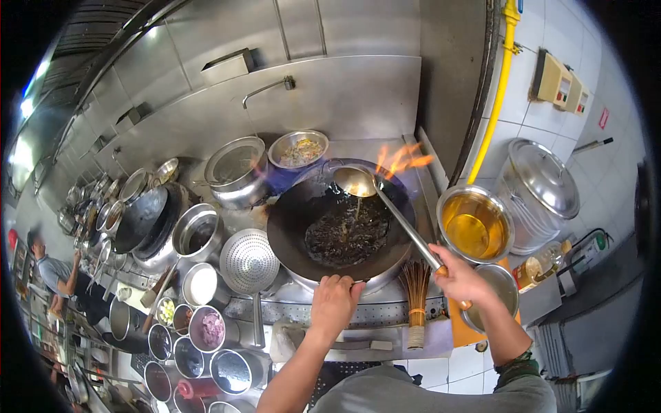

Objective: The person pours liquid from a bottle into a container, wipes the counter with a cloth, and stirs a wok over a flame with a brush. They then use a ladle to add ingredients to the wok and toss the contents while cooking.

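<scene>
A large dark wok (289, 241) sits on the burner with dark liquid (348, 234) bubbling in it, and flames (405, 160) rise behind its right rim. My right hand (458, 275) is wrapped round the handle of a metal ladle (357, 182), whose bowl is tilted over the wok with a thin stream falling from it. My left hand (335, 303) is closed on the wok's near rim; a cloth or handle under the fingers cannot be made out. A perforated skimmer (249, 261) lies left of the wok, and a bamboo brush (416, 303) lies to its right.
A pot of yellow oil (475, 224) stands at the right, near a lidded steel container (537, 179). Several ingredient pots, one with chopped onion (212, 329), crowd the lower left. Behind the wok is a bowl of food (299, 150). Another person (58, 272) stands far left.
</scene>
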`<state>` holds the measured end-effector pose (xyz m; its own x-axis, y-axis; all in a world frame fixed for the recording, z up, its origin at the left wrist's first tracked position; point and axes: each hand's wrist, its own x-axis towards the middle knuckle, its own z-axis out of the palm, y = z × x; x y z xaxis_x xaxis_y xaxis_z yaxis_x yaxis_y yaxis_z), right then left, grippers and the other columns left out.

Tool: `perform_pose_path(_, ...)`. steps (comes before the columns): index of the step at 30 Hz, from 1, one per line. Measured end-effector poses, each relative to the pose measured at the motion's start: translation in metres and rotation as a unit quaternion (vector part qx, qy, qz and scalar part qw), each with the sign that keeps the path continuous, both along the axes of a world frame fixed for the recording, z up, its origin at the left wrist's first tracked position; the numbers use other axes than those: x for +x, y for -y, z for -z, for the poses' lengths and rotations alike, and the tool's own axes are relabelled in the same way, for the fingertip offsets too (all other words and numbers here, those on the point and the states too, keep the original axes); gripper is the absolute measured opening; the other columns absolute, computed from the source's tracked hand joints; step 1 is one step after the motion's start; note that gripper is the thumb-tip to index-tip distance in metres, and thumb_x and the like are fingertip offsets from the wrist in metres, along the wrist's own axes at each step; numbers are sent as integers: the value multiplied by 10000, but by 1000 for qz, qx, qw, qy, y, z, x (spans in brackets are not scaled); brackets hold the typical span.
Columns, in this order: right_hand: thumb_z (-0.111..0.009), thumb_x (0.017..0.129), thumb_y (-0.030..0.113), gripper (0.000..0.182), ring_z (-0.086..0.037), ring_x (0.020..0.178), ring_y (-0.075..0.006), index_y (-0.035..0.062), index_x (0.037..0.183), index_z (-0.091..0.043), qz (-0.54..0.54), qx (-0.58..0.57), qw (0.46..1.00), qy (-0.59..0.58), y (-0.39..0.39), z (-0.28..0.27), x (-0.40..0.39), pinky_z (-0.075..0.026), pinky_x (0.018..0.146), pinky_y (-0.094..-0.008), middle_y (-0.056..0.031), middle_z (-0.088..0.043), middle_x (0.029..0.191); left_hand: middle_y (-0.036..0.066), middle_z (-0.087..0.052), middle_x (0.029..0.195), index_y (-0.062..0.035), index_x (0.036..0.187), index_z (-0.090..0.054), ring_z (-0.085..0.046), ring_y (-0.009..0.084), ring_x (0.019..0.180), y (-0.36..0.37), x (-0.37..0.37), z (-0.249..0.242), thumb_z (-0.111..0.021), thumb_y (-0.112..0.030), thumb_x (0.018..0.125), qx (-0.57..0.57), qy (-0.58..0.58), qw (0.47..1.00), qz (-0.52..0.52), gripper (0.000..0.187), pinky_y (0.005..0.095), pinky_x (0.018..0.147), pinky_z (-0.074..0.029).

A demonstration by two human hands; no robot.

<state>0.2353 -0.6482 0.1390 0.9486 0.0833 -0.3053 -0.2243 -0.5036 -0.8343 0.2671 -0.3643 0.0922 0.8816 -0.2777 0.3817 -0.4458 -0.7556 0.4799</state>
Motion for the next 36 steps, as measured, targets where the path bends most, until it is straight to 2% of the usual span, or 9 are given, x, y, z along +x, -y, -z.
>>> perform_pose_path(3, -530, 907, 6, 632, -524, 541, -108, 107, 1480, -283, -21, -76, 993, 82, -13, 21, 10, -440, 483, -263, -54, -542, 901, 162, -629, 766, -26, 777, -663, -590, 355, 769, 1, 1, 5, -693, -241, 851, 6, 0, 1000, -11, 229, 449, 706, -471)
perform_pose_path(5, -517, 903, 42, 628, -505, 507, -130, 116, 1481, -285, 49, 234, 970, -39, -16, 24, 19, -435, 443, -294, -50, -532, 739, 156, -629, 760, -30, 778, -666, -595, 353, 768, 1, 3, 9, -691, -243, 851, 10, -4, 1000, -16, 226, 450, 704, -477)
perform_pose_path(9, -519, 899, 9, 614, -479, 486, -120, 125, 1459, -298, 34, 312, 949, -24, -61, 3, 34, -411, 404, -280, -52, -518, 804, 152, -632, 748, -39, 760, -664, -604, 353, 765, 4, 3, 9, -685, -250, 848, -13, 29, 999, -21, 229, 448, 703, -490)
perform_pose_path(13, -543, 877, -2, 619, -489, 520, -120, 82, 1443, -306, -55, 492, 862, -106, -126, -32, 68, -408, 398, -279, -67, -538, 852, 131, -636, 1023, -66, 1070, -664, -601, 323, 974, 0, -4, -5, -704, -269, 828, -9, -1, 1000, -23, 318, 479, 812, -474)
perform_pose_path(17, -577, 865, 12, 548, -505, 519, -114, 72, 1383, -408, -154, 401, 895, -117, -228, -35, 123, -414, 383, -262, -72, -568, 850, 155, -572, 1220, -77, 1246, -589, -548, 349, 1152, -33, -40, -14, -715, -305, 825, -13, 103, 993, -58, 496, 495, 916, -446)
perform_pose_path(21, -571, 812, 21, 587, -547, 504, -160, -10, 1370, -390, -260, 190, 945, -52, -328, -19, 171, -431, 420, -331, -106, -573, 772, 180, -490, 1367, -92, 1321, -534, -455, 406, 1279, -93, -111, -8, -733, -294, 824, -93, -17, 994, -58, 572, 494, 1014, -399)
perform_pose_path(26, -597, 771, 44, 663, -602, 571, -175, -73, 1390, -391, -308, -29, 951, 27, -403, -15, 195, -488, 510, -334, -171, -635, 900, 179, -631, 1150, -29, 1164, -638, -617, 353, 1046, -163, -196, -15, -775, -221, 802, -166, -112, 963, -183, 431, 401, 893, -493)
perform_pose_path(33, -552, 791, 64, 249, -591, 541, -183, -52, 1009, -578, -336, -55, 932, -123, -438, -31, 220, -455, 428, -304, -147, -622, 817, 211, -642, 1094, 6, 1167, -625, -643, 354, 994, -197, -261, -21, -671, -126, 861, -316, -212, 879, -289, 337, 394, 846, -509)
perform_pose_path(36, -548, 817, 62, 81, -554, 540, -133, -16, 831, -563, -241, 198, 917, -250, -429, -27, 222, -420, 421, -253, -93, -579, 737, 220, -642, 1103, 6, 1159, -630, -615, 390, 1042, -204, -262, -22, -669, -120, 854, -296, -210, 887, -285, 333, 423, 901, -480)
